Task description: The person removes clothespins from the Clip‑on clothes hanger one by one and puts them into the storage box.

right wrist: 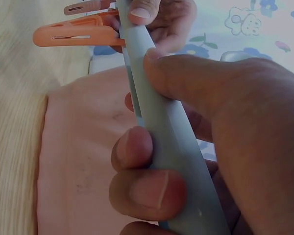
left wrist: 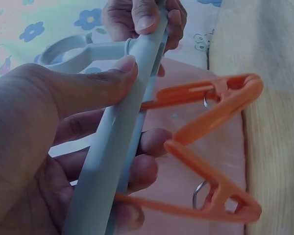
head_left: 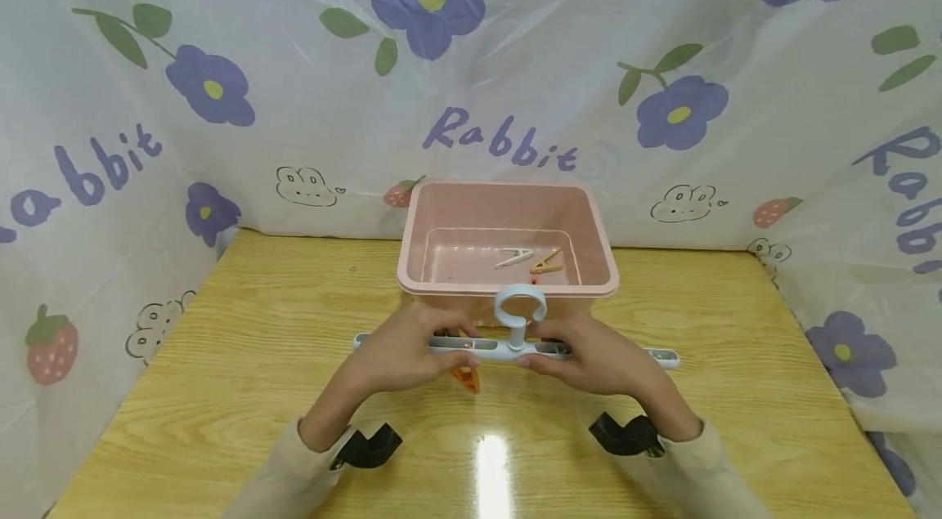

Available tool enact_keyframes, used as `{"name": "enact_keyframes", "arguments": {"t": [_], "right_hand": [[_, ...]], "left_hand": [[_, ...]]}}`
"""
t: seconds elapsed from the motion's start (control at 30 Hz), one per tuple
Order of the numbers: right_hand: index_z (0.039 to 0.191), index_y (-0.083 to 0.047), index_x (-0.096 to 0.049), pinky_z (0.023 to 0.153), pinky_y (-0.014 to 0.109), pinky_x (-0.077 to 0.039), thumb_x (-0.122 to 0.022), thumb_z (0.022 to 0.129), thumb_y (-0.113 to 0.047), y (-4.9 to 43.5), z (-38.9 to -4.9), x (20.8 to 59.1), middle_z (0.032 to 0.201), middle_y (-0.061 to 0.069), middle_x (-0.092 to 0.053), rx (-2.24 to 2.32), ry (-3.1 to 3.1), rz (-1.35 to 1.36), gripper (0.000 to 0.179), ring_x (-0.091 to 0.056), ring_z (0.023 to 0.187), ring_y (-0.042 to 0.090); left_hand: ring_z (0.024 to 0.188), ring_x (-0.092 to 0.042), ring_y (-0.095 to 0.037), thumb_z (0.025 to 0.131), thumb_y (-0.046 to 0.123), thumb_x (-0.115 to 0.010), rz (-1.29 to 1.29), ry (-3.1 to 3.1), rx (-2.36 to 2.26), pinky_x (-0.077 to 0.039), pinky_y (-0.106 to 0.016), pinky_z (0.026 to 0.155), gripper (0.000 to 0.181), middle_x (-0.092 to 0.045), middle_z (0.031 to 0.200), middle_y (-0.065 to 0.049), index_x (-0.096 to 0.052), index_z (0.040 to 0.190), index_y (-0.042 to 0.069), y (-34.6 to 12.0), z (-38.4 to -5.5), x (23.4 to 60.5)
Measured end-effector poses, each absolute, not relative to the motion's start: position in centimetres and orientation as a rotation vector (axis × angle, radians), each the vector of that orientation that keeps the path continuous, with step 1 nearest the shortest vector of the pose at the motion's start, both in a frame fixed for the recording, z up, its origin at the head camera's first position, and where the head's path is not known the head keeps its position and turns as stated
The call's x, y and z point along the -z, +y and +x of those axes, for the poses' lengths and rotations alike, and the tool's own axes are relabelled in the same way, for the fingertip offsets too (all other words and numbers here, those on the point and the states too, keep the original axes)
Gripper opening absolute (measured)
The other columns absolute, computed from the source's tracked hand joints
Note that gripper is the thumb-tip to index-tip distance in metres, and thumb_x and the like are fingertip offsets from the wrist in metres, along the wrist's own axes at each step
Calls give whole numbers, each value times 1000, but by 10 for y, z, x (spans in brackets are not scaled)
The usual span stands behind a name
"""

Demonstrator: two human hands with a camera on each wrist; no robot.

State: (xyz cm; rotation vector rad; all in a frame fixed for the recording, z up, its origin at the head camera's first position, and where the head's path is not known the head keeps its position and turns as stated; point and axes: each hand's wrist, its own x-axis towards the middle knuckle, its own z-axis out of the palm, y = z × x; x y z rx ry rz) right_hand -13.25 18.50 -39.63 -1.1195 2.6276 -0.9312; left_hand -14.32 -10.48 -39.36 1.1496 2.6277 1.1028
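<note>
Both hands grip a pale blue-grey hanger (head_left: 504, 350) by its straight bar, which lies level over the table in front of a pink bin. My left hand (head_left: 405, 350) holds the bar left of the hook (head_left: 519, 288), thumb along its near side and fingers curled behind. To the right of the hook, my right hand (head_left: 599, 355) grips it the same way. From the left part of the bar hang two orange clothespins, an upper one (left wrist: 220, 111) and a lower one (left wrist: 218, 196) in the left wrist view. The left fingertips (left wrist: 144, 171) are close beside them.
The pink bin (head_left: 508, 288) stands at the back of the wooden table (head_left: 294, 315), against a printed curtain (head_left: 515, 78). Inside it lie a white clothespin (head_left: 515, 257) and a yellow-orange clothespin (head_left: 546, 266).
</note>
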Motion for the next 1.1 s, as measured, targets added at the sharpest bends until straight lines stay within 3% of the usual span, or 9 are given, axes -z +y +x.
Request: {"name": "enact_keyframes", "arguments": {"t": [0.2,0.43,0.9,1.1], "right_hand": [[105,-29,-71,63,21,-46,-68,100,-37,194,-132,391,85,-13,-64,949,2632,-1116,11,-50,67,-2],[105,-29,-71,57,19,-43,-69,99,-37,207,-131,386,81,-16,-64,958,2626,-1091,10,-47,60,-3],[102,-29,-71,54,19,-40,-68,100,-35,230,-126,377,77,-15,-63,1010,2613,-1012,7,-41,55,-3],[101,-29,-71,54,20,-41,-70,99,-32,238,-122,371,76,-15,-62,1029,2628,-981,4,-43,57,-2]], "left_hand": [[71,-61,-1,91,31,-80,1142,2642,-1096,-51,-23,67,18,-71,84,14,-76,107,23,-110,-143,389],[80,-61,-4,89,32,-81,1148,2606,-1224,-52,-27,68,31,-70,89,12,-74,118,22,-121,-145,385],[94,-68,-10,92,19,-79,1113,2498,-1481,-58,-34,82,38,-71,103,6,-69,128,23,-139,-152,400],[91,-67,-13,94,17,-76,1031,2391,-1563,-57,-31,83,42,-72,109,1,-65,134,19,-142,-150,412]]}}
